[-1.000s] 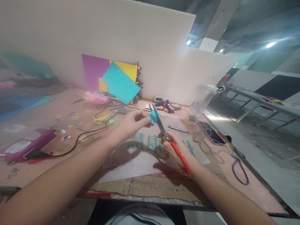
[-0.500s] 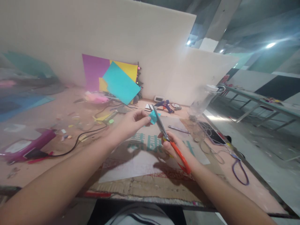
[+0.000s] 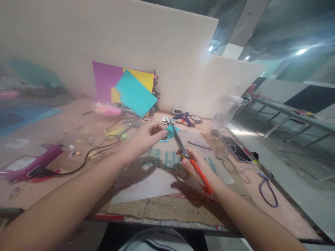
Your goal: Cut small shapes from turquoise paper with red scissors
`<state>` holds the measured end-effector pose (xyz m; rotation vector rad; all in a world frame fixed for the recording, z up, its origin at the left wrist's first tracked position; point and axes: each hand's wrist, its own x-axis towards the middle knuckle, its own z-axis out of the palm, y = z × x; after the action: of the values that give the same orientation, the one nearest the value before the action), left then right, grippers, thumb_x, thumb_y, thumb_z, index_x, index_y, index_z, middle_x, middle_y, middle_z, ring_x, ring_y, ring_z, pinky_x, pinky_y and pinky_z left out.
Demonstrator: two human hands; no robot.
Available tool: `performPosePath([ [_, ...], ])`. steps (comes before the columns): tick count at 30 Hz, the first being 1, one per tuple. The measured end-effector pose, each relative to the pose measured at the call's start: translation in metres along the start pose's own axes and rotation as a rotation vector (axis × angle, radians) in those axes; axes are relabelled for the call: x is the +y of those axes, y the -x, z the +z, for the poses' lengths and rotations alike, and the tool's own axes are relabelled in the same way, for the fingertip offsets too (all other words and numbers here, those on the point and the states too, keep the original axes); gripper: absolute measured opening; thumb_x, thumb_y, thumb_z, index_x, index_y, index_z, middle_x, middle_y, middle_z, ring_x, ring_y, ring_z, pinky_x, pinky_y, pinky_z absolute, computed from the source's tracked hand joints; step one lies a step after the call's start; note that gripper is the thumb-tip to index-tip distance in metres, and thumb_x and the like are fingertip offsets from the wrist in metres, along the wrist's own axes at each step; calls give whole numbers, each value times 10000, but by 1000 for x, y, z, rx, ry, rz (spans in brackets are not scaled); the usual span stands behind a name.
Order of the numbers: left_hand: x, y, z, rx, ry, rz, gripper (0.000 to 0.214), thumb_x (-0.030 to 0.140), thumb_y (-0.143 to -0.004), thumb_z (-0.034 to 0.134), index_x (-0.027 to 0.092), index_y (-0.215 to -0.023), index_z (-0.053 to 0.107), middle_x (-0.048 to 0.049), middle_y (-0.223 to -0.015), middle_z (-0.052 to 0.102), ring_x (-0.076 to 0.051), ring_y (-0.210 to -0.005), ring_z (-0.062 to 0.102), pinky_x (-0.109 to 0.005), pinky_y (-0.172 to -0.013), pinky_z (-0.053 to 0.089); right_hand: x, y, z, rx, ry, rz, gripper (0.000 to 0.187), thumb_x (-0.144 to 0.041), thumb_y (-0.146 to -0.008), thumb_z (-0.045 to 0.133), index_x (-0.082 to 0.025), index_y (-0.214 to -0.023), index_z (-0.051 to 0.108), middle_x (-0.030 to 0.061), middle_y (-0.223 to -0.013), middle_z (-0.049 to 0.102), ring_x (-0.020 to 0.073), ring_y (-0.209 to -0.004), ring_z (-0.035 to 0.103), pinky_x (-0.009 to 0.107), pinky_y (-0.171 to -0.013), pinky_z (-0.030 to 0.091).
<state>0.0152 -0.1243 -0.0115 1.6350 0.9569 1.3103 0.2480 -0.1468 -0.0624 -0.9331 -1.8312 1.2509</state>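
Note:
Between thumb and fingers, my left hand (image 3: 153, 135) pinches a small piece of turquoise paper (image 3: 170, 132). My right hand (image 3: 192, 161) is wrapped round a pair of scissors (image 3: 180, 143) with orange handles. The scissor blades lie across the right part of the turquoise piece, their tips pointing away from me and nearly together. Below both hands a white sheet (image 3: 141, 184) with green characters rests on brown cardboard (image 3: 157, 209). Part of the sheet is hidden by my hands and their shadows.
A magenta glue gun (image 3: 39, 162) with a black cord lies at left. Turquoise card (image 3: 136, 92), purple card (image 3: 106, 80) and yellow card lean against the back board. Behind my hands lies a dark blue glue gun (image 3: 184, 118); a phone (image 3: 237, 149) is at right, near a clear jug (image 3: 227, 109).
The scissor blades have closed from slightly apart to nearly together on the turquoise paper. Both hands stay in almost the same place.

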Motion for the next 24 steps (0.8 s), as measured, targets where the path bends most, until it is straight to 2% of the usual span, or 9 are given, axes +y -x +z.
performPosePath([
  [10, -1, 1, -1, -8, -29, 2, 252, 408, -863, 684, 184, -780, 603, 3, -771, 637, -158, -771, 626, -296, -754, 483, -1, -2, 0, 0, -6, -9, 592, -750, -840, 661, -213, -1071, 568, -81, -647, 399, 102, -511, 341, 252, -481, 261],
  [18, 0, -1, -1, -9, -23, 4, 257, 409, -845, 690, 177, -768, 609, 3, -753, 630, -153, -753, 620, -295, -749, 487, 2, -2, -1, -8, -10, -3, 570, -736, -855, 648, -215, -1075, 572, -85, -642, 383, 98, -508, 318, 246, -472, 252],
  [24, 1, -1, -1, 5, -42, 1, 259, 411, -837, 690, 175, -760, 615, -3, -750, 636, -158, -749, 621, -302, -745, 489, -3, -1, -1, -8, -10, -5, 586, -746, -852, 651, -208, -1073, 575, -72, -662, 412, 102, -522, 353, 248, -480, 272],
])
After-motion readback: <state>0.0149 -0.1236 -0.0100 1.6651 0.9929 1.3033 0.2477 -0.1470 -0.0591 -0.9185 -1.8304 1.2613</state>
